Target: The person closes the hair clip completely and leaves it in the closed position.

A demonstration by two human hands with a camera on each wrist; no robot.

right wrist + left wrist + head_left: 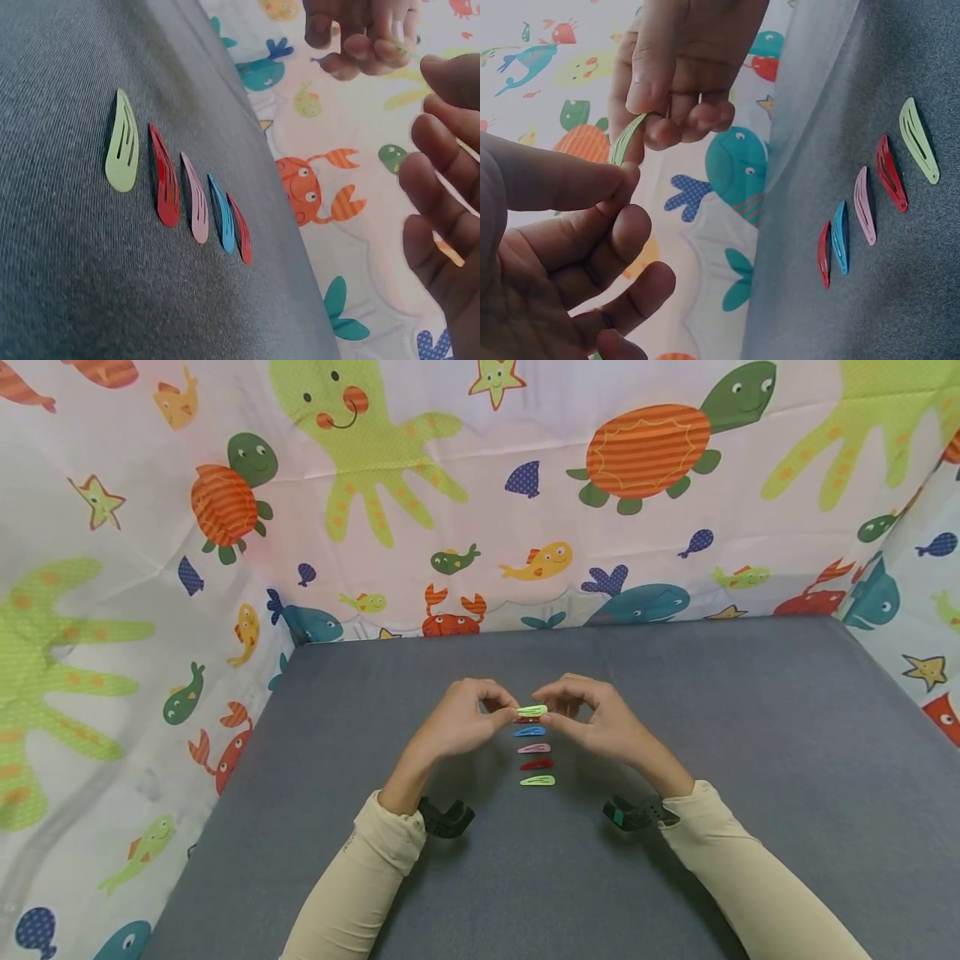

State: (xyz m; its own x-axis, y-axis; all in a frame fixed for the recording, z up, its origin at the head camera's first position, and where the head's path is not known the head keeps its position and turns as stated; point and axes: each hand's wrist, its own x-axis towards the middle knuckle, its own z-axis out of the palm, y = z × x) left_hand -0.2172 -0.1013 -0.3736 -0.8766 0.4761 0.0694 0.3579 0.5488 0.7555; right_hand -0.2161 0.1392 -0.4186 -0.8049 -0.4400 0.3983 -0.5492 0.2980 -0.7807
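Note:
A light green snap hair clip is held up between both hands. My left hand pinches one end with thumb and forefinger, and my right hand pinches the other. In the left wrist view the raised clip shows edge-on between the fingertips. Beneath it on the grey cloth lies a column of clips: a red clip, a blue clip, a pink clip, another red clip, and a second green clip nearest the body.
Grey cloth covers the table. A curtain printed with sea animals rises behind it and along both sides. Dark bands with devices sit on the left wrist and the right wrist.

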